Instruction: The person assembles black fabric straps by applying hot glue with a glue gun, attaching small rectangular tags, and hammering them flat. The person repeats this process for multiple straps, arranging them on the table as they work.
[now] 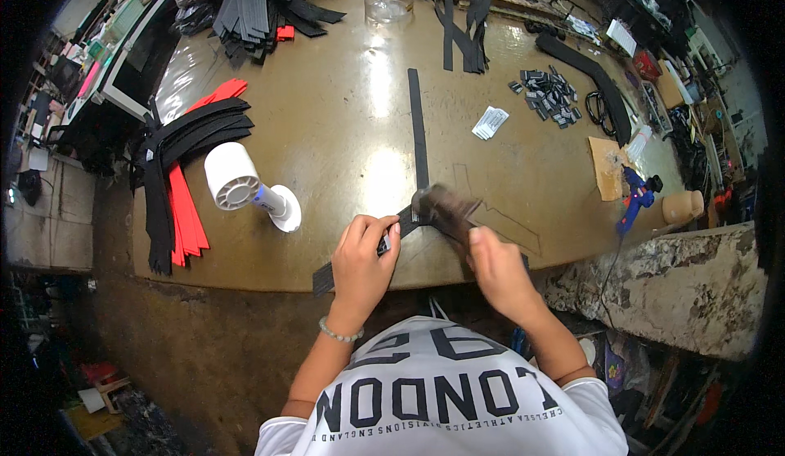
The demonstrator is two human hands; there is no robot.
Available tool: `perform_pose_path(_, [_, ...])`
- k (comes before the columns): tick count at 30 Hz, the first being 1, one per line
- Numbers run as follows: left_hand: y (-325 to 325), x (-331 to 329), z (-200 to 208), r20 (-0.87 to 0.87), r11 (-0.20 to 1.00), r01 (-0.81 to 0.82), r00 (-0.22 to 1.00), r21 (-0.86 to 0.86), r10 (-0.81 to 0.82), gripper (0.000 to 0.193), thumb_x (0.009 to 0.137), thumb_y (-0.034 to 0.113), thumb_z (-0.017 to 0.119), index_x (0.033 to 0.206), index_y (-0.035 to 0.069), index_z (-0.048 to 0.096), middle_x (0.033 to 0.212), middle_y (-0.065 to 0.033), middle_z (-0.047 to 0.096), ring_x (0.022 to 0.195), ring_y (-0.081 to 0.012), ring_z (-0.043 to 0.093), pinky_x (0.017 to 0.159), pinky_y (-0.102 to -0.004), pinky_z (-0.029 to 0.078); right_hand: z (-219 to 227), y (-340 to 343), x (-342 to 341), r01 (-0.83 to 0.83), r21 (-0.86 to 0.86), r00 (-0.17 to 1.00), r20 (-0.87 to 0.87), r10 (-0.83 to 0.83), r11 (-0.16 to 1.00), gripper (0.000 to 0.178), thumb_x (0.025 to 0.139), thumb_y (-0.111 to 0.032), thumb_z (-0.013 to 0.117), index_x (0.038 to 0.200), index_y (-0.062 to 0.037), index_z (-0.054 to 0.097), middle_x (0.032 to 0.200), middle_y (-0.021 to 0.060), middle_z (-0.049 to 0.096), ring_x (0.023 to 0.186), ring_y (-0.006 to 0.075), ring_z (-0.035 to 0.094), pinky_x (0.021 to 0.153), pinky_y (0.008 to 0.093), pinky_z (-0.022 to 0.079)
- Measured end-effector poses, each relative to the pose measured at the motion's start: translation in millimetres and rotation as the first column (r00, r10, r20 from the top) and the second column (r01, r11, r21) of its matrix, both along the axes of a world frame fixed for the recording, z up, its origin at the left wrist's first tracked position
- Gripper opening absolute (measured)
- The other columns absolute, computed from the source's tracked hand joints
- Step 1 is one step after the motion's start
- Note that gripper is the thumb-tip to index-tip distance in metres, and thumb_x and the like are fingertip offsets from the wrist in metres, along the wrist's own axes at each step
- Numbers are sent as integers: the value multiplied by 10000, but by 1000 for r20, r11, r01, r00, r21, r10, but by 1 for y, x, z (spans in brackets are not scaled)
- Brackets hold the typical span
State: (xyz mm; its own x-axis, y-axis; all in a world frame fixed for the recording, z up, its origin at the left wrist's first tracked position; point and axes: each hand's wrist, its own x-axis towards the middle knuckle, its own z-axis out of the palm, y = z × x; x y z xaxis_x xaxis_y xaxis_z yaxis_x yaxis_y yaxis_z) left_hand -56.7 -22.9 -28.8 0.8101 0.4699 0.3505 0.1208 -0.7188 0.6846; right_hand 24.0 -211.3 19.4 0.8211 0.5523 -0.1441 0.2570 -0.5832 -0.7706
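Black webbing straps [418, 121] lie in a Y shape at the table's near edge, one arm running straight away from me. My left hand [360, 256] is closed, its thumb and fingers pinching the strap's left arm beside the joint. A small dark piece with white marks [383, 244] shows between those fingers. My right hand [497, 266] is wrapped round the handle of a hammer [446, 208], smeared by motion. The hammer's head is over the joint and hides part of it; whether it touches cannot be told.
A white handheld fan [233, 178] stands left, beside black and red straps [186, 211]. Small black tags [549, 96] and white labels [490, 123] lie right. A blue glue gun [636, 194] rests near the right edge. More straps [249, 14] and a clear round container [388, 6] are at the back.
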Motion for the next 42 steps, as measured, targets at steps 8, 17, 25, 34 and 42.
perform_pose_path(8, [0,-2,4,-50,997,44,998,59,-41,206,859,147,726,1041,58,693,871,-89,596,801,-266,615,689,-374,503,4,-14,-4,-40,-75,997,-75,35,996,349,1049,-325,462,968,3,547,771,308,605,818,522,594,631,529,476])
perform_pose_path(17, [5,3,22,-97,962,234,970,140,-222,166,878,173,713,944,29,662,794,-113,608,657,-291,620,597,-373,502,-21,-70,60,385,-166,737,647,-195,908,289,935,-242,657,1149,-51,693,1065,174,665,979,349,609,839,428,492])
perform_pose_path(25, [-42,-2,28,317,816,284,939,-503,-131,215,1046,171,495,1051,-28,574,789,-86,588,663,-127,530,575,-298,438,-10,15,34,-82,641,827,-383,411,763,382,1012,-271,591,1248,28,602,1110,45,647,1012,99,570,872,245,477])
perform_pose_path(34, [-17,-8,46,63,984,90,993,156,-101,172,857,98,724,1019,43,704,940,-74,691,782,-285,602,707,-376,489,-13,21,60,-323,346,721,-513,466,881,351,879,-300,777,737,-20,619,711,-31,582,665,30,472,572,246,379])
perform_pose_path(42, [-6,10,30,-103,962,185,973,-199,-208,104,850,128,738,882,30,723,824,-121,700,755,-254,633,659,-358,486,-11,44,77,-72,598,674,-561,481,798,562,866,-173,773,1348,-10,532,1277,95,610,1146,150,577,980,303,452])
